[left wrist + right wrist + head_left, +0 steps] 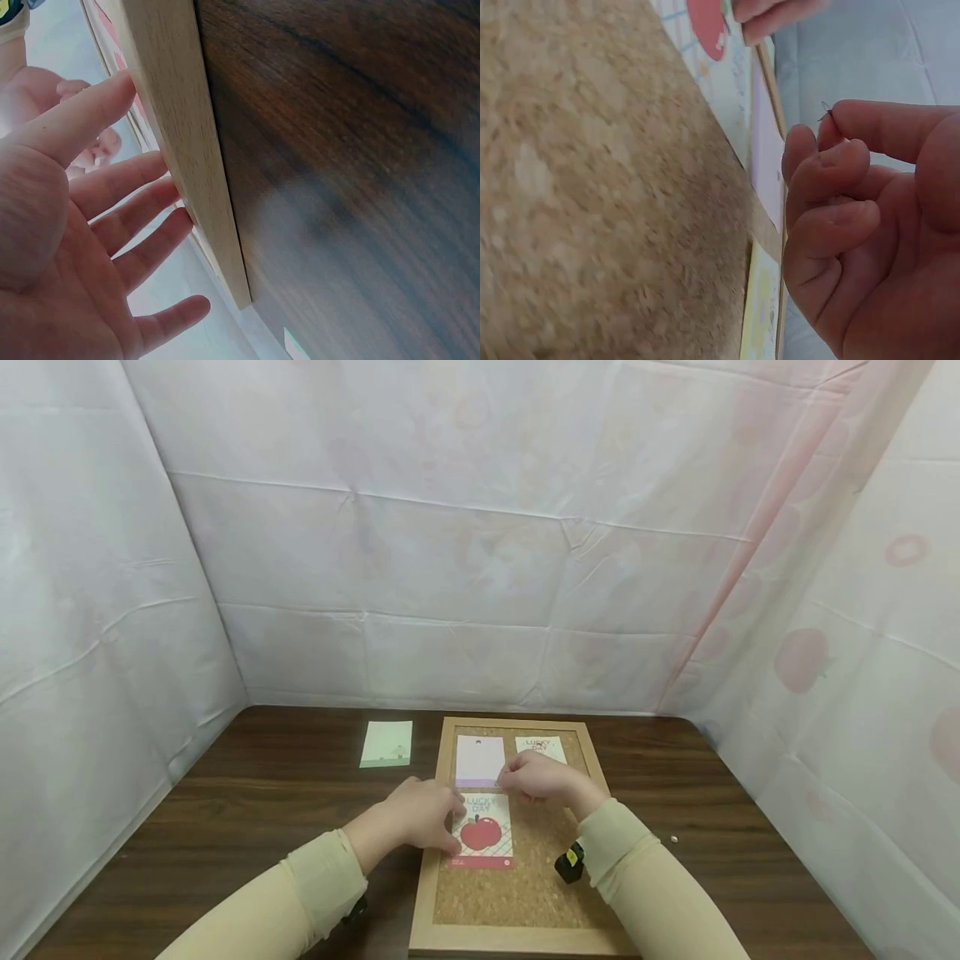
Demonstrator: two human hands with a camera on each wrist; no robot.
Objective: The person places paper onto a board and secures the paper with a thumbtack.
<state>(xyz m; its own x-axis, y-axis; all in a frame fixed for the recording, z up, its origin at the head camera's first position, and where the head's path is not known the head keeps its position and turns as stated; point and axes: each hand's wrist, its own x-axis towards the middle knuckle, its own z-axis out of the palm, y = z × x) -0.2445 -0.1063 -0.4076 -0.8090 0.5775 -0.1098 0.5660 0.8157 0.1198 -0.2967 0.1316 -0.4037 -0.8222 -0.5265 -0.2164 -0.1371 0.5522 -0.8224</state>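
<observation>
A corkboard with a light wooden frame lies on the dark table. On its lower left is a LUCKY DAY card with a red apple. My left hand has thumb and fingertips at that card's left side, fingers spread and fairly straight in the left wrist view. Just above the card's upper right corner, my right hand pinches a small thumbtack between thumb and index finger. A white card with a purple strip lies above, and another LUCKY DAY card sits upper right, partly hidden by my right hand.
A pale green card lies on the table left of the board. One tiny light-coloured piece rests on the table to the right. White patterned curtains enclose the back and sides.
</observation>
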